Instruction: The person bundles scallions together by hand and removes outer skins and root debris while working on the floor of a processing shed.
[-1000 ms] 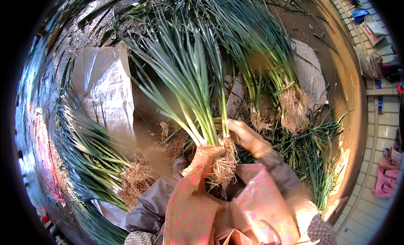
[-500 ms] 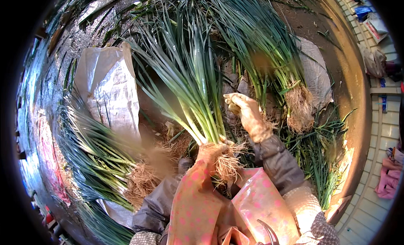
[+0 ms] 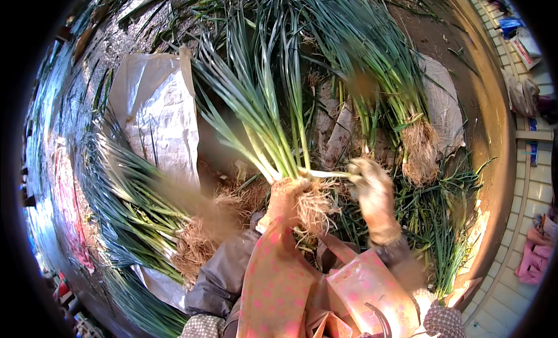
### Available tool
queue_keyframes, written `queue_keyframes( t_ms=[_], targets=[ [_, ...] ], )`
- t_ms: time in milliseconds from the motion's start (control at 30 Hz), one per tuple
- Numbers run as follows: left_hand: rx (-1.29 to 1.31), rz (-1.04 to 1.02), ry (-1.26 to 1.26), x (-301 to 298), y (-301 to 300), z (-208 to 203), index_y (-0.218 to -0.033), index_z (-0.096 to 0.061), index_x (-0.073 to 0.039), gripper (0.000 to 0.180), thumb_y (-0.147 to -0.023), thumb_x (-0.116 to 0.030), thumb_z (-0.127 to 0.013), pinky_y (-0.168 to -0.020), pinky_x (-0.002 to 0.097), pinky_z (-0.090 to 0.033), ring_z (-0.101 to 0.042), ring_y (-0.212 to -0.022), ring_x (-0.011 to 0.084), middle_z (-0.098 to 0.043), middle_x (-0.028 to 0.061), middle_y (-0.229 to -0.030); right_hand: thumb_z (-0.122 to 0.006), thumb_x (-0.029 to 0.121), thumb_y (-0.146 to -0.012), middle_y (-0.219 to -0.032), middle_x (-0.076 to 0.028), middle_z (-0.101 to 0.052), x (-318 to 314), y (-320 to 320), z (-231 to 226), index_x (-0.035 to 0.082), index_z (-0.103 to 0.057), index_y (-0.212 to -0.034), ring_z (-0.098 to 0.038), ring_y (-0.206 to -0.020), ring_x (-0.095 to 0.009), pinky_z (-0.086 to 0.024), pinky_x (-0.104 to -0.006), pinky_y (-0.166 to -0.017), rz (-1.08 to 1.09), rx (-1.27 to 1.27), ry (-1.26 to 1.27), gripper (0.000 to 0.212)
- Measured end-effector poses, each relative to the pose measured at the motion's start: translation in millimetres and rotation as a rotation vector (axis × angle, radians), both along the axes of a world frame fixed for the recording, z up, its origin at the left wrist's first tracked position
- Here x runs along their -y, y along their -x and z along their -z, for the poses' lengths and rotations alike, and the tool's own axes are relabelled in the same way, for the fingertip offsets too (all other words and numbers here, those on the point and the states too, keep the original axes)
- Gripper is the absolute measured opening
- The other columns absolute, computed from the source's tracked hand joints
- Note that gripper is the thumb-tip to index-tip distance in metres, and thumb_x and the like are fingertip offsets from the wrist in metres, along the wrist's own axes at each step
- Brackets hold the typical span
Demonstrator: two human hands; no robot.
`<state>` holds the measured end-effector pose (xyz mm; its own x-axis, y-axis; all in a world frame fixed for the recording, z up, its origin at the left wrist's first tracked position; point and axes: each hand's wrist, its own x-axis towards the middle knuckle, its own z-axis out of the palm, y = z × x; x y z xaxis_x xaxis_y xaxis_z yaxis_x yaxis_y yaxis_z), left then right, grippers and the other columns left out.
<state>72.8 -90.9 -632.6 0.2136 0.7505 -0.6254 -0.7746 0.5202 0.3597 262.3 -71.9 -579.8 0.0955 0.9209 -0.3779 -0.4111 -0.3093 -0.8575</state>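
My left hand (image 3: 283, 199), in a dirty glove, grips a bunch of green onions (image 3: 261, 123) just above its pale roots, with the long leaves fanning up and away from me. My right hand (image 3: 372, 192), also gloved, is beside the bunch on its right. It pinches a thin pale stalk (image 3: 328, 174) that runs sideways from the bunch's base. Both forearms wear pink spotted sleeves.
A white woven sack (image 3: 154, 117) lies to the left on dark soil. More bundles of green onions lie at the left (image 3: 128, 204) and at the upper right (image 3: 383, 88), roots toward me. A tiled edge (image 3: 523, 222) curves along the right.
My right hand moved from the bunch's base up to the right, then came back down beside it and now pulls a thin stalk sideways. My left hand keeps its grip.
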Motion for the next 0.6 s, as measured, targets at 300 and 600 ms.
queue_keyframes(
  t_ms=[300,600],
  targets=[
    [0.084,0.030,-0.045,-1.1,3.3,-61.4,-0.122,-0.053,0.004,0.046,-0.079,-0.010,-0.063,-0.071,0.0286,-0.048,-0.058,-0.078,0.0141,-0.065,0.0094,-0.095,-0.062,0.015,-0.084,-0.090,-0.005,-0.066,138.7,-240.2,-8.6,0.014,-0.064,-0.108,-0.065,-0.076,-0.016,-0.054,-0.0297,-0.064,-0.631,1.402,0.303,0.024],
    [0.051,0.421,0.052,4.9,-3.4,-11.4,-0.113,-0.056,-0.003,0.040,-0.075,0.000,-0.067,-0.073,0.0345,-0.054,-0.064,-0.088,0.0215,-0.063,0.0114,-0.102,-0.059,0.052,-0.085,-0.075,-0.007,-0.064,-109.5,-100.9,82.2,0.007,-0.064,-0.104,-0.057,-0.056,-0.013,-0.045,-0.0293,-0.053,-0.490,1.641,0.367,0.049]
  ],
)
